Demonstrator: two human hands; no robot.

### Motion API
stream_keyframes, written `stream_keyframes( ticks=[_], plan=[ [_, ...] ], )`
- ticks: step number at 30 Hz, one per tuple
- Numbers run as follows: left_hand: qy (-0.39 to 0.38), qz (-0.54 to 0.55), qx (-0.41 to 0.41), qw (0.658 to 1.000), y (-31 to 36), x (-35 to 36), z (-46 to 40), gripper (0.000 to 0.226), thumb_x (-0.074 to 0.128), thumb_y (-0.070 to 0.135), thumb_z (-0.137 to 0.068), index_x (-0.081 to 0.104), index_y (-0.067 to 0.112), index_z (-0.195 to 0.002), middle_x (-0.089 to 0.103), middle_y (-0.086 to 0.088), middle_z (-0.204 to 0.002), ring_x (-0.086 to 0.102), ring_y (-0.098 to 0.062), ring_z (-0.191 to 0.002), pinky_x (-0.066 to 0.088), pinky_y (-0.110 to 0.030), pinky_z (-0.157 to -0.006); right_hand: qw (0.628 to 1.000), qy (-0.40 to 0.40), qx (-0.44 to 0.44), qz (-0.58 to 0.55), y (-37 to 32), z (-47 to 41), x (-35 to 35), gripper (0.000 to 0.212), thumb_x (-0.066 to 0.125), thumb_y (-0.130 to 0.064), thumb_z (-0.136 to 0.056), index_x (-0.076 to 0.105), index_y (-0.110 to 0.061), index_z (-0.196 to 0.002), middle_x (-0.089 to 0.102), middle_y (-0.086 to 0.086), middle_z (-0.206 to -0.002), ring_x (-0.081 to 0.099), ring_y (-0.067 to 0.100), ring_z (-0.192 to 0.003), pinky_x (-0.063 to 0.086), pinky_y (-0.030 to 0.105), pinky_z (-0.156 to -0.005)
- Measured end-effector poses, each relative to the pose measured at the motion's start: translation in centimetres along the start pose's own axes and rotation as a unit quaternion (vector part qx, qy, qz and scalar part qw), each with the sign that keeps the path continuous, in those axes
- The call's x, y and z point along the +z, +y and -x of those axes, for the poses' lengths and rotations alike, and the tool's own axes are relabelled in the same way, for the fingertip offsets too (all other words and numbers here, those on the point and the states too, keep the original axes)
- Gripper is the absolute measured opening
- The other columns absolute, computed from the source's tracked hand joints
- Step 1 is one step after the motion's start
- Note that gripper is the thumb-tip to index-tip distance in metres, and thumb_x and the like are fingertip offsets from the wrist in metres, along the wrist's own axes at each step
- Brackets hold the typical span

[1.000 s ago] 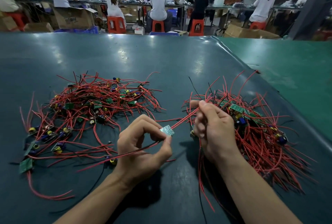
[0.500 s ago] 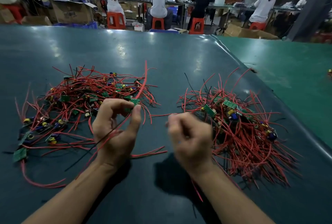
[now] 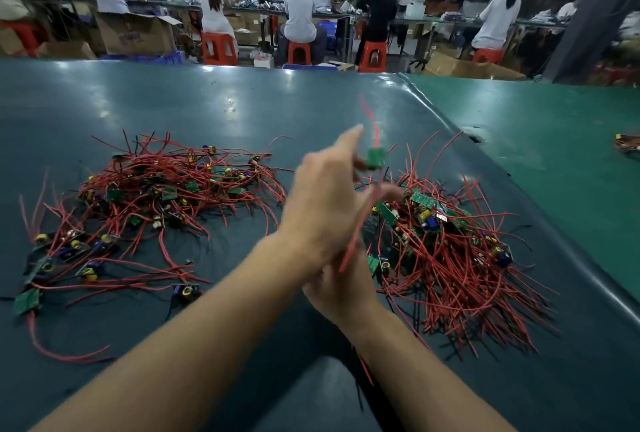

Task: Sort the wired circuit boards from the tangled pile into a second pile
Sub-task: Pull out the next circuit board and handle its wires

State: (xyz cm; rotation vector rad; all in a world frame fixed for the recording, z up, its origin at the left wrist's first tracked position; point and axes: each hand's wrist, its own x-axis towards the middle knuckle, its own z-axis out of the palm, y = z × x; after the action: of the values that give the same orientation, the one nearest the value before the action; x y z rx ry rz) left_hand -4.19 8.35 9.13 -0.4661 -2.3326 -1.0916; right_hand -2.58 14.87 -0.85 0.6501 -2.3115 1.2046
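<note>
– Where is the board (image 3: pixel 375 158)?
– Up above the right pile (image 3: pixel 450 251), near the bench's (image 3: pixel 242 109) right edge. The left hand (image 3: pixel 325 203) crosses over the right hand (image 3: pixel 341 288), and the board sits at its fingertips.
– Pinching it?
– Too blurry; I cannot tell. The right hand looks curled on a red wire (image 3: pixel 356 234).
– Which way next?
– Left, to the other pile (image 3: pixel 166 199).

Left hand (image 3: pixel 322 203) – blurred – seemingly pinches circuit board (image 3: pixel 375 158).

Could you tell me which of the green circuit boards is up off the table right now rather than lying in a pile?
It is the small green board at the left hand's fingertips, raised above the gap between both piles, its red wire pointing upward.
</note>
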Motion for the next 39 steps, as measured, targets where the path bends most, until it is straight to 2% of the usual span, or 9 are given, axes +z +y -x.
stream_keyframes(
  ticks=[2, 4, 7, 12, 17, 23, 34, 37, 39],
  plan=[
    [-0.140, -0.059, -0.038, 0.988, 0.1, 2.0, 0.4, 0.045, 0.077, 0.033, -0.079, 0.066, 0.017, -0.120, 0.073, -0.006, -0.102, 0.067, -0.026, -0.097, 0.053, -0.040, -0.090, 0.993, -0.094, 0.068, -0.027, 0.3, 0.8, -0.3, 0.028, 0.069, -0.002, -0.083, 0.067, 0.010, -0.109, 0.064, 0.030, -0.118, 0.059, 0.034, -0.113, 0.042, 0.034, -0.106],
    [-0.115, -0.058, -0.043, 0.991, -0.4, 1.6, 0.8, 0.029, 0.059, 0.024, -0.082, 0.073, 0.022, -0.107, 0.075, -0.001, -0.099, 0.068, -0.025, -0.098, 0.053, -0.039, -0.090, 1.000, -0.020, 0.009, 0.004, 0.3, 0.6, -0.3, 0.024, 0.069, -0.006, -0.076, 0.071, 0.009, -0.095, 0.069, 0.030, -0.099, 0.067, 0.046, -0.094, 0.053, 0.058, -0.085],
    [-0.071, -0.051, -0.076, 0.993, -1.9, -0.5, 1.4, 0.033, 0.054, 0.024, -0.081, 0.071, 0.023, -0.109, 0.074, 0.006, -0.097, 0.068, -0.019, -0.097, 0.053, -0.037, -0.090, 0.994, 0.085, -0.066, 0.033, -0.1, -0.6, -0.4, 0.034, 0.054, -0.024, -0.078, 0.067, 0.002, -0.061, 0.066, 0.017, -0.058, 0.059, 0.034, -0.047, 0.048, 0.036, -0.042],
    [-0.075, -0.192, -0.112, 0.972, -6.7, -5.7, 2.7, 0.016, 0.062, 0.028, -0.085, 0.071, 0.023, -0.097, 0.072, 0.005, -0.091, 0.067, -0.020, -0.090, 0.054, -0.037, -0.085, 0.993, 0.105, -0.053, 0.010, -0.2, -1.0, -0.3, 0.037, 0.059, -0.025, -0.091, 0.043, -0.022, -0.058, 0.029, -0.010, -0.053, 0.026, 0.010, -0.049, 0.031, 0.032, -0.046],
    [-0.346, -0.247, -0.146, 0.893, -9.7, -13.1, 2.3, 0.008, 0.069, 0.028, -0.082, 0.069, 0.031, -0.076, 0.069, 0.014, -0.069, 0.061, 0.007, -0.066, 0.045, -0.006, -0.061, 0.994, 0.102, -0.018, -0.019, 0.0, -1.1, 0.1, 0.042, 0.061, -0.020, -0.093, 0.046, -0.009, -0.055, 0.033, -0.003, -0.049, 0.030, 0.016, -0.046, 0.033, 0.038, -0.046],
    [-0.479, -0.239, -0.164, 0.828, -11.0, -14.6, 3.5, 0.035, 0.090, 0.046, -0.057, 0.069, 0.033, -0.082, 0.066, 0.030, -0.075, 0.061, 0.009, -0.066, 0.044, -0.009, -0.057, 0.993, 0.116, -0.002, -0.027, -0.1, -0.9, -0.1, 0.044, 0.060, -0.021, -0.093, 0.047, -0.003, -0.054, 0.035, 0.003, -0.048, 0.031, 0.017, -0.046, 0.030, 0.036, -0.048],
    [-0.252, -0.146, -0.044, 0.956, -10.1, -15.6, 2.3, 0.019, 0.080, 0.022, -0.079, 0.076, 0.028, -0.097, 0.067, 0.018, -0.068, 0.056, 0.002, -0.058, 0.041, -0.007, -0.056, 0.954, 0.255, 0.075, -0.137, 0.7, -1.6, -2.0, 0.045, 0.056, -0.038, -0.091, 0.064, -0.004, -0.062, 0.055, 0.015, -0.054, 0.046, 0.023, -0.048, 0.038, 0.034, -0.048],
    [-0.072, 0.043, -0.067, 0.994, -8.3, -15.2, 1.2, 0.018, 0.076, 0.012, -0.082, 0.074, 0.016, -0.100, 0.072, 0.007, -0.069, 0.062, -0.001, -0.059, 0.048, -0.010, -0.060, 0.954, 0.248, 0.082, -0.149, 0.9, -1.4, -2.0, 0.039, 0.056, -0.036, -0.092, 0.065, -0.011, -0.065, 0.056, 0.011, -0.057, 0.045, 0.010, -0.048, 0.036, 0.028, -0.047],
    [-0.030, 0.306, -0.142, 0.941, -6.9, -13.7, 1.0, 0.019, 0.074, 0.007, -0.077, 0.068, 0.011, -0.095, 0.074, 0.000, -0.075, 0.069, -0.011, -0.063, 0.055, -0.018, -0.062, 0.964, 0.202, 0.085, -0.152, 0.8, -1.1, -1.5, 0.028, 0.058, -0.035, -0.092, 0.068, -0.018, -0.073, 0.052, 0.009, -0.055, 0.042, 0.022, -0.048, 0.035, 0.034, -0.047]
  ],
)
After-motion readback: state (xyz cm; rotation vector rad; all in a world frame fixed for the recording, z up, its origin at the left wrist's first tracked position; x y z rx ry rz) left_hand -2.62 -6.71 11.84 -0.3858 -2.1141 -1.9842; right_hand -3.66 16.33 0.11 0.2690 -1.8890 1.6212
